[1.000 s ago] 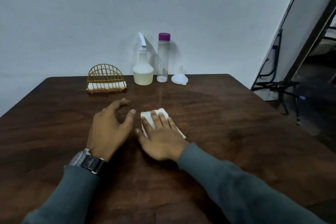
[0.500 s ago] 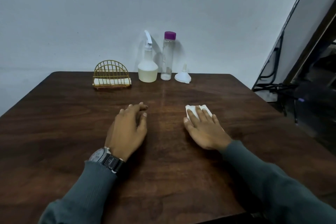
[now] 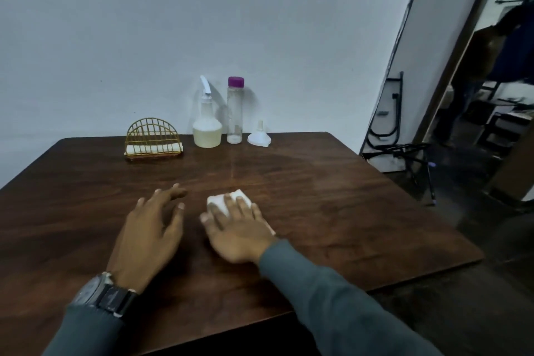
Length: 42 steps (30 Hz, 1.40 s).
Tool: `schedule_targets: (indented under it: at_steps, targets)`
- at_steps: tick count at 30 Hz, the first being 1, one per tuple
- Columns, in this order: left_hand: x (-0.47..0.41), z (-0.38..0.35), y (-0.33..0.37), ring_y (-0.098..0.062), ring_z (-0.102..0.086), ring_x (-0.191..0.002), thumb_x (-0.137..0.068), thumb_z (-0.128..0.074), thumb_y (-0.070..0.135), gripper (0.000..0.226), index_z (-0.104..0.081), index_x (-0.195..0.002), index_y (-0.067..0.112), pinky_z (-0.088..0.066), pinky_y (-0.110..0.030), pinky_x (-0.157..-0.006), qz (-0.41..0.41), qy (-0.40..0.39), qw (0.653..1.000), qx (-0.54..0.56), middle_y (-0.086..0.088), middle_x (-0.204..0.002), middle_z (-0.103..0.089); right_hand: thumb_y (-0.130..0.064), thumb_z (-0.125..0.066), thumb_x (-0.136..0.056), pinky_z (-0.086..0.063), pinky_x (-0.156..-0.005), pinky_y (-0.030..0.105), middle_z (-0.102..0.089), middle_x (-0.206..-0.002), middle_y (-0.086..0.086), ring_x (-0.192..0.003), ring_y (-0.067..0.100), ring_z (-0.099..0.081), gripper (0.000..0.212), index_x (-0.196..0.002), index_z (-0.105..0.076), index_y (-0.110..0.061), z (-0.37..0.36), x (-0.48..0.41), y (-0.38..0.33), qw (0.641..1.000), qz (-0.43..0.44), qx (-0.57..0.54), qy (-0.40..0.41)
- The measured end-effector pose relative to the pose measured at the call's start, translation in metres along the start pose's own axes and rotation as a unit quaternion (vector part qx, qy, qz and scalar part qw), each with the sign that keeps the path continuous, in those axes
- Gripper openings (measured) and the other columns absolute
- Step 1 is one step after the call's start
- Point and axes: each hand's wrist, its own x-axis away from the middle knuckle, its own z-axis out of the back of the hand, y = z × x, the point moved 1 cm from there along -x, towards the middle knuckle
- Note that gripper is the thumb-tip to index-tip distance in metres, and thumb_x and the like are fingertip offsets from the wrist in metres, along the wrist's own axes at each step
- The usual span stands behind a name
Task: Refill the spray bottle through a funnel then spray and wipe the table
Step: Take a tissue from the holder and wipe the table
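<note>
Both hands are on the table [image 3: 318,211]. I see the right hand [image 3: 237,228] pressing the white tissue [image 3: 221,201] with straight fingers, and the left hand [image 3: 150,234] relaxed and open just beside it. The spray bottle [image 3: 207,124] stands at the far edge, near the funnel [image 3: 259,137].

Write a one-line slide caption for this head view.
Right hand presses a white tissue flat on the wooden table, left hand beside it; spray bottle and funnel stand by the wall.
</note>
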Motion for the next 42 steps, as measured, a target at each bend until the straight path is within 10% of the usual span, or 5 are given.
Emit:
schedule_targets:
  at_steps: [9,16,29,34,42]
  targets:
    - [0.045,0.040,-0.029,-0.028,-0.044,-0.144,-0.100,-0.057,0.017,0.029,-0.066,-0.128,0.020,-0.020,-0.037,-0.122,0.041,0.040,0.998,-0.004,0.001,-0.144,-0.059,-0.083,0.022,-0.075,0.007,-0.128,0.046,0.014,-0.173,-0.001,-0.159,0.021,0.017,0.101,-0.164,0.001,-0.040,0.001,0.063,0.073,0.996,-0.066,0.041,0.049]
    - [0.058,0.042,-0.036,-0.027,-0.045,-0.143,-0.100,-0.056,0.012,0.029,-0.065,-0.127,0.018,-0.018,-0.032,-0.120,0.043,0.039,0.998,0.006,-0.001,-0.146,-0.058,-0.079,0.016,-0.072,0.018,-0.126,0.042,0.024,-0.170,-0.003,-0.155,0.017,0.028,0.102,-0.163,0.008,-0.036,-0.036,0.126,-0.011,0.999,0.013,0.017,0.049]
    - [0.078,0.077,-0.067,-0.042,-0.067,-0.110,-0.098,-0.059,0.018,0.041,-0.056,-0.139,0.024,-0.031,-0.042,-0.122,0.106,0.065,0.992,-0.019,0.005,-0.150,-0.054,-0.064,-0.004,-0.103,0.011,-0.127,0.046,0.015,-0.173,-0.004,-0.158,0.020,0.019,0.067,-0.164,0.002,-0.039,-0.018,0.042,-0.013,0.999,0.000,0.028,0.027]
    - [0.090,0.083,-0.077,-0.041,-0.068,-0.099,-0.098,-0.061,0.017,0.045,-0.054,-0.141,0.024,-0.044,-0.057,-0.107,0.108,0.091,0.990,-0.015,-0.003,-0.139,-0.064,-0.080,0.032,-0.058,0.014,-0.126,0.041,0.023,-0.171,-0.004,-0.156,0.017,0.026,0.116,-0.163,0.008,-0.037,-0.035,0.110,-0.021,0.998,0.016,0.050,0.040]
    - [0.082,0.080,-0.078,-0.035,-0.063,-0.121,-0.099,-0.058,0.017,0.038,-0.057,-0.137,0.023,-0.034,-0.042,-0.119,0.092,0.071,0.993,-0.021,0.005,-0.151,-0.053,-0.061,-0.002,-0.103,0.020,-0.125,0.043,0.027,-0.169,-0.005,-0.153,0.014,0.033,0.066,-0.164,0.006,-0.036,-0.068,0.111,-0.113,0.988,0.150,0.018,0.014]
